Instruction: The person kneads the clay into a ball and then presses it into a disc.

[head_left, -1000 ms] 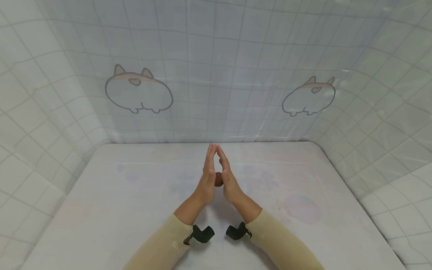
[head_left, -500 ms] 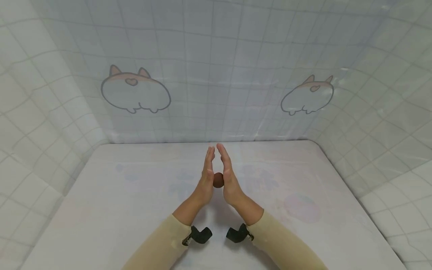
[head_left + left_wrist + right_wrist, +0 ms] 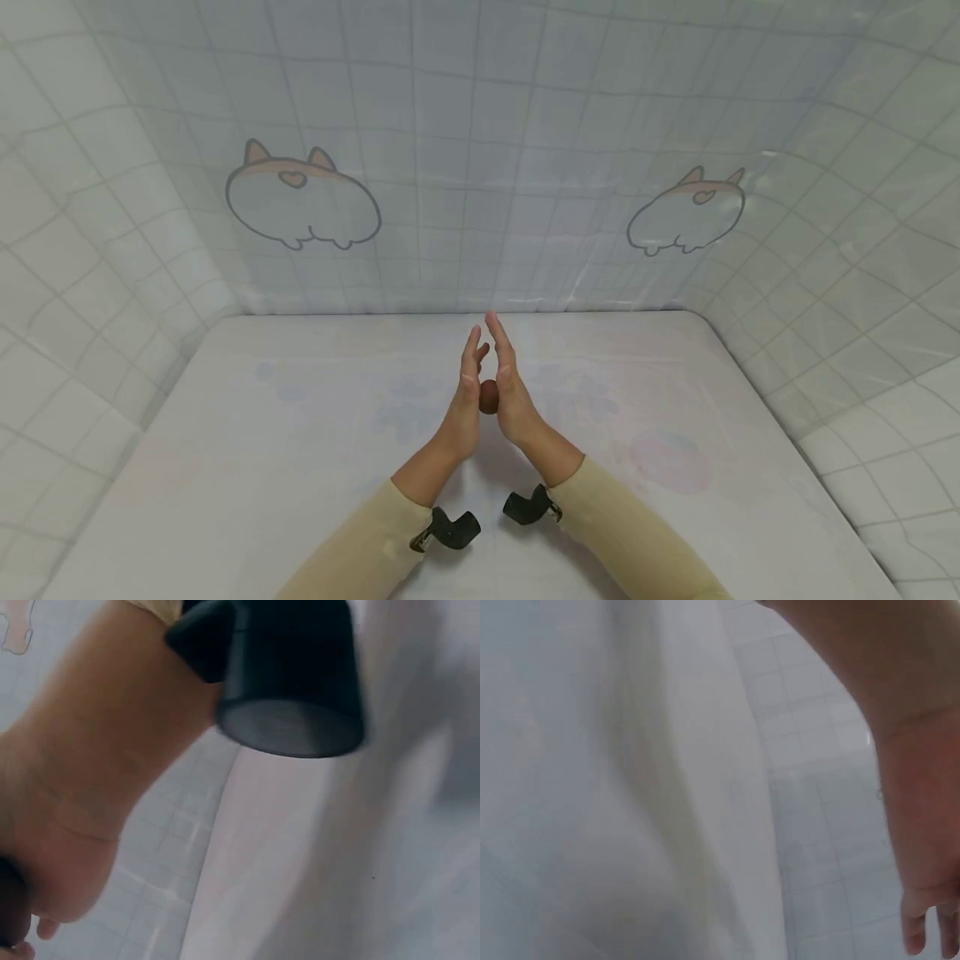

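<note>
In the head view a small brown ball (image 3: 489, 397) sits between the two palms, partly covered by them at its sides. My left hand (image 3: 462, 408) lies along its left side with the fingers fairly straight and pointing away from me. From the right, my right hand (image 3: 516, 407) touches it with its palm, its straight fingers reaching slightly farther forward than the left ones. The fingertips stand apart. At the left edge of the left wrist view, a dark part of the ball (image 3: 10, 904) shows beside a palm. The right wrist view shows a palm and fingers, but no ball.
Beneath the hands is a pale, faintly patterned table (image 3: 300, 467). Grid-patterned white sheeting (image 3: 450, 183) with drawn animals rises behind it and at both sides. Each sleeved wrist carries a black camera mount (image 3: 456, 529); the two mounts are close together.
The fingertips, touching one second ago, have come apart. Since half a second ago the right hand has slid forward and the left slightly back, with the ball still between the palms.
</note>
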The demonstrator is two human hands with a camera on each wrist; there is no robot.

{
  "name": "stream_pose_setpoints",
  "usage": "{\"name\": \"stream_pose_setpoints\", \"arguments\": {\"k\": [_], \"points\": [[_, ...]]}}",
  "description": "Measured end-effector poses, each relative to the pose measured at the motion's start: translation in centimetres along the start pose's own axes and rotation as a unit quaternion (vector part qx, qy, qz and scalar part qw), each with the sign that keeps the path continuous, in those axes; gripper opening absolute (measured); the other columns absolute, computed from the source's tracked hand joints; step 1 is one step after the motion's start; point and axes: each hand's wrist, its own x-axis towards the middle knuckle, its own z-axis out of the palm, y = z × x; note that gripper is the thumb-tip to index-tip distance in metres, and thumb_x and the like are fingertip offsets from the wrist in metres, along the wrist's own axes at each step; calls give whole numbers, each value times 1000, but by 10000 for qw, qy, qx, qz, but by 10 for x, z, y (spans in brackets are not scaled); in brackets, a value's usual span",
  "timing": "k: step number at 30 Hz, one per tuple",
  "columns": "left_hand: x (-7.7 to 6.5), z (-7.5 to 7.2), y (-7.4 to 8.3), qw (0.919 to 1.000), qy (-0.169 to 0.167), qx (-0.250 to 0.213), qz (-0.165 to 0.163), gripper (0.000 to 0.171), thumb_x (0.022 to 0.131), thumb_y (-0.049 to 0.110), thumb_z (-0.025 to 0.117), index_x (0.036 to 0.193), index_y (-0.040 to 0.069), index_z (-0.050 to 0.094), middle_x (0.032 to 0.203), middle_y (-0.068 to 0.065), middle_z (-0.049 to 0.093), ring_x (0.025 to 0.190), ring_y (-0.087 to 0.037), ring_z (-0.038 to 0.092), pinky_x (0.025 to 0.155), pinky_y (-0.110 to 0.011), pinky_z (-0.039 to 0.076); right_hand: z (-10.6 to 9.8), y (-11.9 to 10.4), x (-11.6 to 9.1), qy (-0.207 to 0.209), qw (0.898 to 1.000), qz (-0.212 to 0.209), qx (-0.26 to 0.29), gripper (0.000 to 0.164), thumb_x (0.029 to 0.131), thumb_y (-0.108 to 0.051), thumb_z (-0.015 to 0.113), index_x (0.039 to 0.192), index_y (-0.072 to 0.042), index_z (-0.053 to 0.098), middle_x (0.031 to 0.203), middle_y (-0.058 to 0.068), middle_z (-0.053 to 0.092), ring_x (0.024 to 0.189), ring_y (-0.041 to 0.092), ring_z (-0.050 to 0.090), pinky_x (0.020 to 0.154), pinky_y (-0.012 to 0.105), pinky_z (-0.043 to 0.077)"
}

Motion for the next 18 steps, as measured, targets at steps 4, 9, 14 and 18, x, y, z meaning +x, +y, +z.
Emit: {"name": "stream_pose_setpoints", "arguments": {"k": [4, 9, 14, 18], "points": [[4, -3, 3, 9989, 378, 255, -63, 93, 93, 78, 1, 161, 15, -6, 167, -4, 0, 151, -32, 13, 112, -70, 10, 6, 2, -5, -142, 9998, 137, 57, 92, 94, -78, 8, 162, -16, 3, 168, 5, 1, 152, 28, 3, 114, 67, 7], [11, -11, 6, 9975, 651, 221, -183, 99, 88, 84, 4, 161, 19, -6, 167, -5, 5, 152, -28, 10, 111, -71, 9, 12, 0, -11, -398, 9991, 34, 153, 90, 95, -77, 7, 162, -17, 4, 168, 6, 2, 153, 28, 0, 114, 68, 6], [15, -17, 5, 9958, 792, -218, -394, 99, 84, 89, 10, 161, 29, -5, 165, -5, 10, 152, -26, 8, 112, -71, 8, 16, -4, -17, -680, 9968, -423, -8, 91, 97, -74, 6, 162, -12, 3, 167, 9, 3, 153, 31, 0, 114, 67, 7], [15, -19, 2, 9957, 679, -456, -432, 99, 86, 88, 11, 161, 27, -6, 167, -3, 3, 152, -26, 8, 114, -68, 7, 15, -7, -18, -727, 9933, -869, -244, 90, 98, -72, 5, 161, -7, 3, 165, 19, 4, 152, 37, 0, 115, 66, 6]]}}
